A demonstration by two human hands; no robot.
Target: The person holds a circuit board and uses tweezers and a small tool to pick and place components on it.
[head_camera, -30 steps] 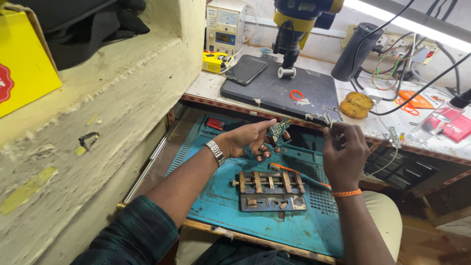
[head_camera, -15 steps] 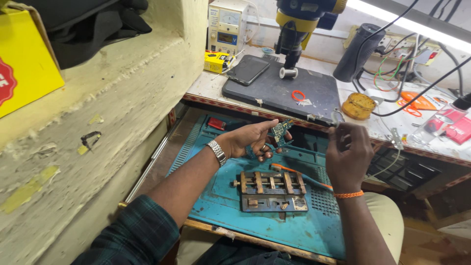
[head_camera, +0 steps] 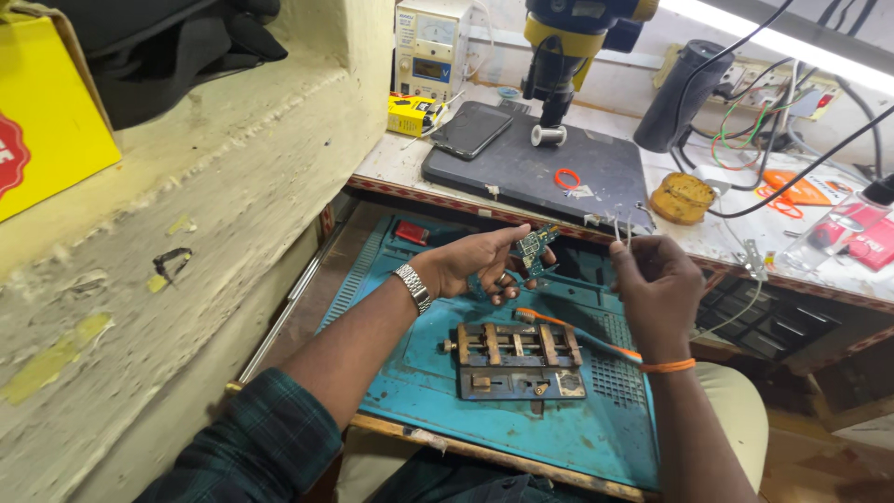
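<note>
Circuit board, small and green, was pinched between the thumb and fingertips of the left hand, which was closed on it and held it raised above the blue work mat. The left wrist carried a metal watch. The right hand was closed around a pair of tweezers; their thin tips pointed upward, apart from the board and to its right. How the fingers sat on the tweezer body could not be made out clearly, since the back of the hand faced the camera. An orange band circled the right wrist.

All remaining positions are given relative to the blue work mat. A metal board-holding fixture lay on its centre, directly below both hands. A brush with an orange handle rested on the mat, passing just behind the fixture and under the right forearm. A small red item lay at the far left corner of the mat. Beyond the far edge of the mat, on the bench, stood a dark microscope base plate with an orange ring on it and a dark phone at its left end. A round yellow tin sat to the right of that plate.
</note>
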